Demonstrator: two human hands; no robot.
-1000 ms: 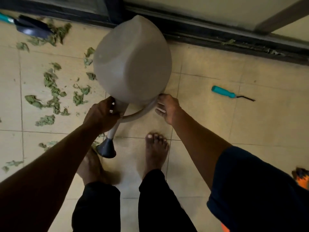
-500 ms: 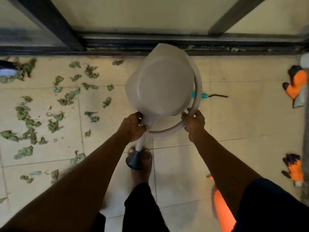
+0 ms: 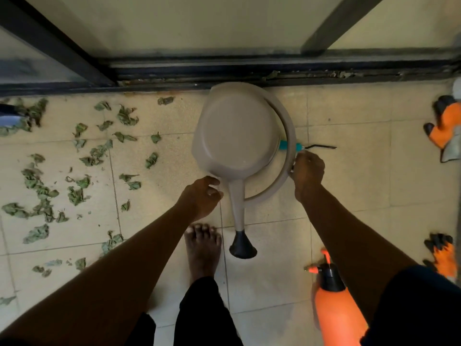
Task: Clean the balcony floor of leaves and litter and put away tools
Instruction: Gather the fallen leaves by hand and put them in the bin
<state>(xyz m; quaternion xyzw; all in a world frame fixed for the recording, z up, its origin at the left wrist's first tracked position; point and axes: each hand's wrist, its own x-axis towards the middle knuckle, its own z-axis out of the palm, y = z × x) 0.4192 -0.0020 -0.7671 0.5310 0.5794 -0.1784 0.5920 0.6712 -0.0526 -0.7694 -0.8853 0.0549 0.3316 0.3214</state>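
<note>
A grey watering can (image 3: 237,131) hangs bottom-up over the tiles, its black-tipped spout (image 3: 242,248) pointing toward my foot. My right hand (image 3: 308,171) grips the can's curved handle loop on its right side. My left hand (image 3: 199,196) sits just left of the spout's base with fingers loosely curled, apparently not holding it. Dry green leaves (image 3: 77,193) are scattered over the floor to the left. A teal-handled hook tool (image 3: 299,146) lies on the tiles, partly hidden behind the can's handle.
An orange spray bottle (image 3: 335,310) stands at the lower right. Two orange-and-black gloves (image 3: 444,126) (image 3: 442,255) lie along the right edge. A dark tool (image 3: 10,116) pokes in at the left edge. The sliding-door track (image 3: 224,73) runs across the top.
The can has swung lower and to the right over the teal tool. My left hand has let go of the spout base; my right hand has slid up the handle loop.
</note>
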